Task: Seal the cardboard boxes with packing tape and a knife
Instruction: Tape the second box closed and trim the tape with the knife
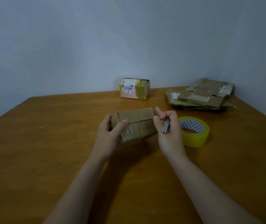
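A small brown cardboard box (137,123) sits at the middle of the wooden table (48,143), its top flaps closed with a seam across. My left hand (111,133) grips the box's left end, thumb on top. My right hand (167,126) is at the box's right end and holds a small grey knife (165,126) in curled fingers; its thumb and forefinger touch the box. A yellow roll of packing tape (195,132) lies flat just right of my right hand.
A taped pink and yellow box (134,91) with a label stands at the table's far edge by the wall. A pile of flattened cardboard boxes (200,96) lies at the far right corner.
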